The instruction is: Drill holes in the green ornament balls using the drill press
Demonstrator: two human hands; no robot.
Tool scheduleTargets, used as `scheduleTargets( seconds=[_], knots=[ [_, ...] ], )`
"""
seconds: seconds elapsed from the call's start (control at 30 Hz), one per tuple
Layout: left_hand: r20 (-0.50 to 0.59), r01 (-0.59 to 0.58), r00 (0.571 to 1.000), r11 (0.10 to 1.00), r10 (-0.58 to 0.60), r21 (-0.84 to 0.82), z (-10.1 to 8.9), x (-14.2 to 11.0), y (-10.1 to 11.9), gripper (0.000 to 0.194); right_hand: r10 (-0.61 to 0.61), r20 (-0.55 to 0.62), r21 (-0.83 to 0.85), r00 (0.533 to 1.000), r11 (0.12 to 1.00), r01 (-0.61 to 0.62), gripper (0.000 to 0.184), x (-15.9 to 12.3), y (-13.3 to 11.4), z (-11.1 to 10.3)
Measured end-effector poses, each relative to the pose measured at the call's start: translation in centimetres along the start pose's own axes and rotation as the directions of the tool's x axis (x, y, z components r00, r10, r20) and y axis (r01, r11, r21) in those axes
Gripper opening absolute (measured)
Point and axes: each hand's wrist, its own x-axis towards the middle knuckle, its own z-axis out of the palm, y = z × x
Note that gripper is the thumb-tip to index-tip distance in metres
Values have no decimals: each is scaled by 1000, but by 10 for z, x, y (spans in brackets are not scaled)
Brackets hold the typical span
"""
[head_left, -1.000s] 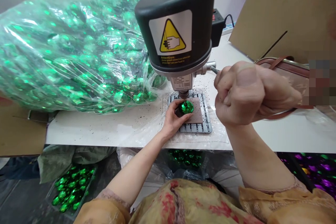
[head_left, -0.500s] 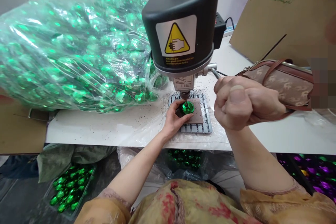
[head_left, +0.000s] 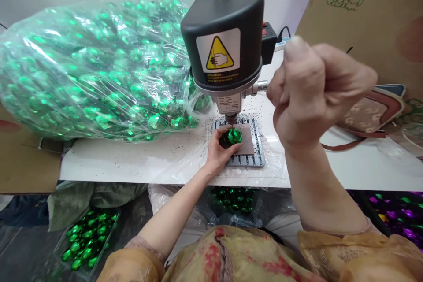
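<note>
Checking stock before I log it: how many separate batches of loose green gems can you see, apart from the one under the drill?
3: the big clear bag on the table, a tray on the floor left, a bag under the table edge. More may be hidden.

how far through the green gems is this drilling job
Done: apparently the green gems in the tray under the table, though that is a guess. In hand: left hand steadies one gem under the drill bit; right hand grips the lever. Left: probably the big bag, nearly full.

Small workshop: bench drill press (head_left: 224, 48), bulk bag of green gems (head_left: 95, 70).
</note>
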Motion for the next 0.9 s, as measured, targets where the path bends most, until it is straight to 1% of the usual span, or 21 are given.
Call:
scheduleTargets(
  seconds=[0.07, 0.1, 0.13, 0.17, 0.2, 0.23, 0.27, 0.3, 0.33, 0.37, 0.4, 0.43, 0.5, 0.53, 0.6, 0.63, 0.67, 0.7, 0.77, 0.83, 0.9],
  knots=[
    [-42, -146, 987, 980, 153, 132, -4, -17, 5, 48, -20, 3, 16, 1000, 1000, 20, 47, 9, -3, 5],
    [-20, -265, 961, 944, 274, 197, -6, -29, 8, 47, -28, 14, 11, 1000, 1000, 28, 47, 11, -4, 5],
    [37, -407, 911, 879, 411, 248, -9, -42, 11, 45, -23, 32, -7, 999, 1000, 23, 46, 11, -3, 4],
    [126, -557, 829, 782, 545, 279, -12, -57, 12, 43, -3, 51, -37, 999, 999, 5, 46, 11, -3, 3],
    [226, -698, 715, 653, 662, 293, -15, -72, 13, 39, 22, 65, -67, 998, 998, -17, 46, 10, -2, 1],
    [345, -798, 602, 526, 720, 296, -18, -86, 12, 34, 42, 77, -90, 996, 995, -35, 46, 9, -2, 0],
    [462, -857, 515, 420, 722, 298, -21, -99, 10, 28, 58, 80, -104, 995, 993, -49, 47, 8, -1, -1],
    [573, -889, 458, 346, 680, 300, -24, -110, 7, 25, 65, 76, -110, 995, 992, -57, 48, 7, -1, -2],
    [669, -904, 428, 303, 608, 303, -26, -118, 3, 25, 58, 69, -103, 996, 993, -51, 48, 7, 0, -2],
    [733, -908, 416, 285, 538, 306, -28, -124, 0, 26, 38, 61, -84, 997, 996, -32, 49, 7, 1, -2],
    [765, -908, 413, 287, 494, 305, -30, -128, -4, 27, 20, 56, -65, 998, 998, -16, 50, 7, 2, -2],
    [767, -907, 412, 301, 492, 295, -31, -129, -6, 30, 12, 51, -52, 999, 999, -9, 50, 7, 3, -2],
    [696, -899, 428, 347, 576, 266, -34, -122, -9, 38, 28, 53, -51, 998, 998, -26, 50, 7, 3, -3],
    [634, -888, 454, 377, 626, 263, -35, -114, -8, 37, 44, 57, -55, 997, 998, -41, 50, 7, 2, -3],
    [532, -845, 534, 442, 657, 302, -38, -88, -5, 23, 74, 65, -61, 995, 996, -70, 49, 6, 1, -4],
    [506, -811, 584, 473, 634, 344, -41, -70, -3, 19, 76, 67, -56, 995, 996, -72, 48, 6, 1, -5],
    [500, -773, 635, 492, 589, 401, -44, -50, 0, 24, 71, 68, -46, 995, 997, -68, 48, 5, 1, -6],
    [508, -743, 669, 489, 542, 457, -48, -28, 4, 27, 69, 69, -37, 995, 997, -66, 48, 5, 1, -6],
    [568, -709, 706, 415, 423, 571, -58, 16, 13, 31, 70, 72, -24, 995, 997, -69, 48, 6, 3, -7],
    [594, -659, 751, 273, 289, 701, -69, 55, 24, 34, 61, 80, -8, 995, 998, -61, 50, 6, 4, -7],
    [625, -645, 763, 131, 164, 753, -77, 85, 35, 35, 59, 88, -6, 994, 998, -58, 50, 7, 5, -8]
  ],
)
